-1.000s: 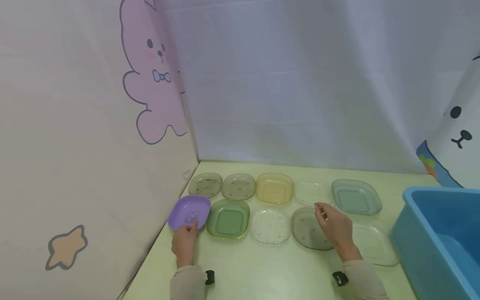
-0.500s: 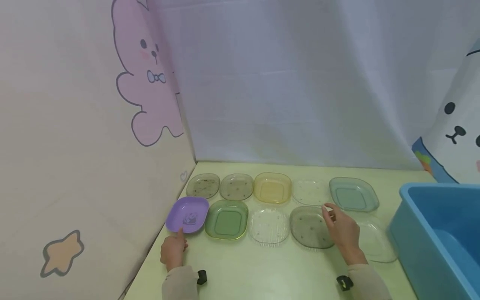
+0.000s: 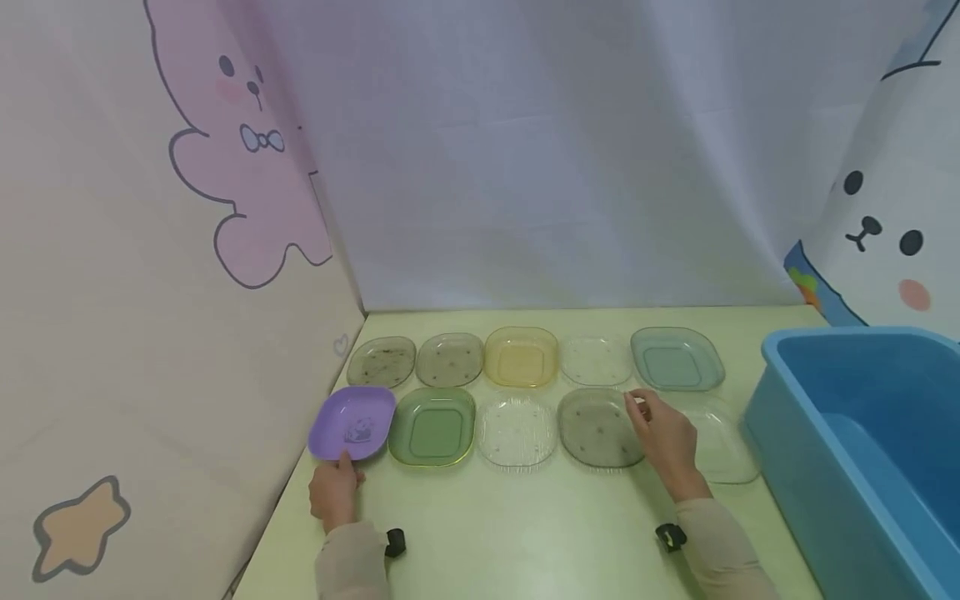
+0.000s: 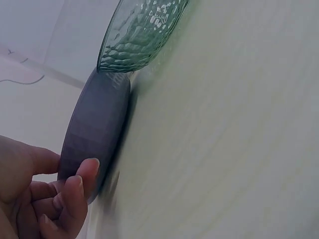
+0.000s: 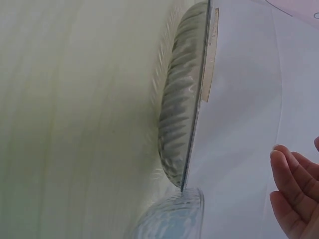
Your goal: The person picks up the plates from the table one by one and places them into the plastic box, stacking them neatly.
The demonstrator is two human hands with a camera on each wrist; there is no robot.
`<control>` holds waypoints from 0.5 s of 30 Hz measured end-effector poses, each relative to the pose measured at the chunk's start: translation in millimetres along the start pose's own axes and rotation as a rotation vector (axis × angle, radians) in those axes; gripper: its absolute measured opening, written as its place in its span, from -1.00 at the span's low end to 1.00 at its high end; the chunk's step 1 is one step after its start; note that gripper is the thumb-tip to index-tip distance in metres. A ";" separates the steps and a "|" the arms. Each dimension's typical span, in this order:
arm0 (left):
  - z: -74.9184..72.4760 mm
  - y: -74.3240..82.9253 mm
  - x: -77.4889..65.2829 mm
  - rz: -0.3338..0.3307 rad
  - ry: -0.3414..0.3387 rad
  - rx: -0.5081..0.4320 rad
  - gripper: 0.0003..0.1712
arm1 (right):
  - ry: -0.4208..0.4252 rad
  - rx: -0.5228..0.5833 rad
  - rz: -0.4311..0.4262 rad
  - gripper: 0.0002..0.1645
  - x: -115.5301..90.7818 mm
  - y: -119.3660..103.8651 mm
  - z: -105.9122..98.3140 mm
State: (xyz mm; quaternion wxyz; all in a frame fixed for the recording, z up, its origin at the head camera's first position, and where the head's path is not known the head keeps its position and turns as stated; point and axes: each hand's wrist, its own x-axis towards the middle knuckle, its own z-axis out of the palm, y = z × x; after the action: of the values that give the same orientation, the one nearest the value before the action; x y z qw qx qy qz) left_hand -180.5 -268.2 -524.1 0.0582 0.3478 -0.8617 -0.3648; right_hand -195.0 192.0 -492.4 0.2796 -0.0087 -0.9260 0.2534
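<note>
My left hand [image 3: 333, 492] is at the near rim of a purple plate [image 3: 341, 417] with a small printed picture, at the left end of the front row. In the left wrist view the thumb and curled fingers pinch the rim of the purple plate [image 4: 94, 124]. A green plate [image 3: 432, 429] lies just right of it. My right hand [image 3: 667, 437] hovers over the right side of a grey see-through plate [image 3: 600, 429], holding nothing. In the right wrist view the relaxed fingers [image 5: 289, 184] are apart from the grey plate [image 5: 182, 99].
Behind stand two greyish plates [image 3: 450, 361], a yellow plate [image 3: 521, 358], a clear plate [image 3: 596, 362] and a blue-green plate [image 3: 678, 358]. In front are a clear ribbed plate [image 3: 517, 433] and another clear plate [image 3: 720, 442]. A blue tub [image 3: 795, 417] stands at the right.
My left hand has drawn back from over the purple plate to its near rim. The right hand still hovers by the grey plate. The head view has turned slightly right.
</note>
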 end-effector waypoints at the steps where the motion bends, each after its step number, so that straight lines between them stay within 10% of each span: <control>1: 1.1 0.6 0.7 0.004 0.008 -0.006 -0.41 | 0.003 -0.002 0.002 -0.70 -0.2 -0.1 0.3; 15: 7.5 3.4 -2.6 0.008 0.114 -0.056 -0.52 | -0.001 0.011 -0.004 -0.71 -9.3 4.8 3.5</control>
State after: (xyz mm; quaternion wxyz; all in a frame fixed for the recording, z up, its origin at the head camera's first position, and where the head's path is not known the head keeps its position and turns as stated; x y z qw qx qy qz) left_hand -183.1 -260.5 -526.9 0.1183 0.3630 -0.8477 -0.3683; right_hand -189.6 193.0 -501.9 0.2797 -0.0050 -0.9248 0.2578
